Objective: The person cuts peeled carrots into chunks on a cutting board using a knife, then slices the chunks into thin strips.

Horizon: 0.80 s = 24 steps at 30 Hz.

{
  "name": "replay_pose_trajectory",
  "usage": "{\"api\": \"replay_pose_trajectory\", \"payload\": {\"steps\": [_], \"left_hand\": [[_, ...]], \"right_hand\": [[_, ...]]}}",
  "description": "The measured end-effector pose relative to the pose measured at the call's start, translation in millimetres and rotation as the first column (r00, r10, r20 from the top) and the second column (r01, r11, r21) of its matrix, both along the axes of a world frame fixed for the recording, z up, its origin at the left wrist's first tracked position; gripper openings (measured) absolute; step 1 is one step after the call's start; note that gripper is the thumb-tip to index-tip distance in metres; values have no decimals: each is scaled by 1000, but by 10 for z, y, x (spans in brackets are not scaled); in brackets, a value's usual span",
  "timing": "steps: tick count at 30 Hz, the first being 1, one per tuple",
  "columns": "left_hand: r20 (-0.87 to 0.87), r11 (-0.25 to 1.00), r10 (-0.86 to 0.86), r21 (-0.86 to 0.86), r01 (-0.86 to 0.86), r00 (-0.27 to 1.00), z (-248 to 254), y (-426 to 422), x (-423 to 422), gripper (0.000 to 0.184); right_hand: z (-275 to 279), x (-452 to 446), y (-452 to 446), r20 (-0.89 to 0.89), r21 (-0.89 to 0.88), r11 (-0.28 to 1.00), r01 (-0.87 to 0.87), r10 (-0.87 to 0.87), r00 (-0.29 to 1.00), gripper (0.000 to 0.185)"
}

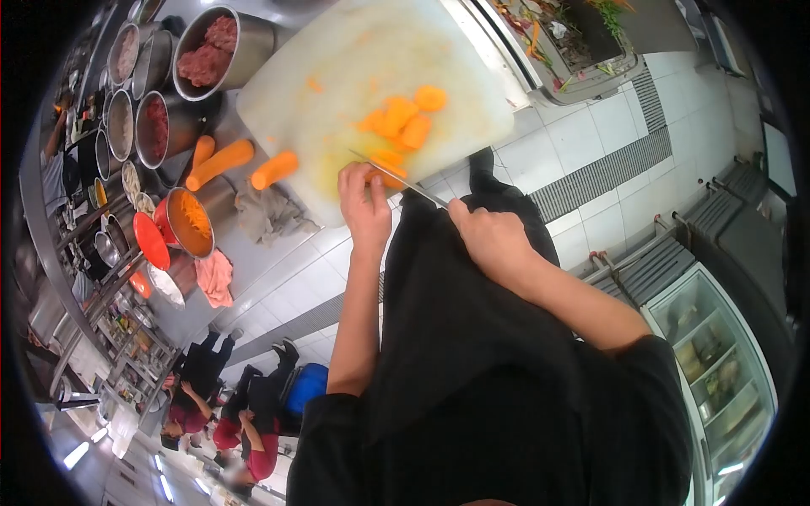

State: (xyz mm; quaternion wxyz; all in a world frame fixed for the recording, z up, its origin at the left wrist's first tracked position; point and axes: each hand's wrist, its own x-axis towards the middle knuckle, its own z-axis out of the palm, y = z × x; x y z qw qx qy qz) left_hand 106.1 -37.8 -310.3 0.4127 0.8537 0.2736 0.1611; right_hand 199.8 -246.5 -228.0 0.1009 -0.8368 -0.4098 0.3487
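My left hand (365, 204) has its fingers curled against a piece of carrot (393, 162) at the near edge of a white cutting board (295, 97). My right hand (494, 242) is wrapped round the handle of a knife (415, 186). The blade lies across the carrot, just beyond my left fingertips. Several cut carrot chunks (396, 116) rest farther up the board. Peeled carrots (221, 164) lie to the left, and one shorter carrot (275, 170) touches the board's left side. Part of the held carrot is hidden by fingers and blade.
Left of the board stand metal pots of raw meat (207, 63), a red-rimmed bowl of shredded carrot (192, 221), a grey cloth (266, 212) and a pink cloth (214, 278). A bin of scraps (582, 38) is at upper right. Other people (253, 405) stand at lower left.
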Motion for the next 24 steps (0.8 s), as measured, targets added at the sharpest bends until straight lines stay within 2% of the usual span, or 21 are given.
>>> {"api": "replay_pose_trajectory", "payload": {"steps": [2, 4, 5, 7, 14, 19, 23, 24], "left_hand": [[-6, 1000, 8, -24, -8, 1000, 1, 7, 15, 15], [0, 1000, -10, -19, 10, 1000, 11, 16, 0, 15], [-5, 1000, -8, -16, 8, 1000, 13, 21, -18, 15], [15, 996, -35, 81, 34, 999, 3, 35, 12, 11], [22, 997, -50, 57, 49, 998, 41, 23, 22, 14], [18, 1000, 2, -25, -2, 1000, 44, -13, 22, 14], [-8, 999, -17, 31, 18, 1000, 1, 27, -11, 12], [-2, 996, -37, 81, 37, 999, -30, 41, -17, 14]], "right_hand": [[-79, 9, 66, 12, -3, 1000, 8, -8, 1000, 15], [-218, 37, 151, -20, 128, 991, 42, -39, 999, 17], [-303, 26, 218, -25, 130, 991, 40, -37, 999, 17], [-461, 28, 356, -6, 209, 975, 75, -75, 997, 18], [-443, 48, 421, 64, 254, 964, 76, -95, 993, 18], [-466, 38, 424, 121, 209, 978, 22, -48, 991, 20], [-197, 52, 357, 160, 160, 987, -25, -1, 987, 20], [-120, 56, 272, 108, 128, 992, 13, -27, 994, 19]]}}
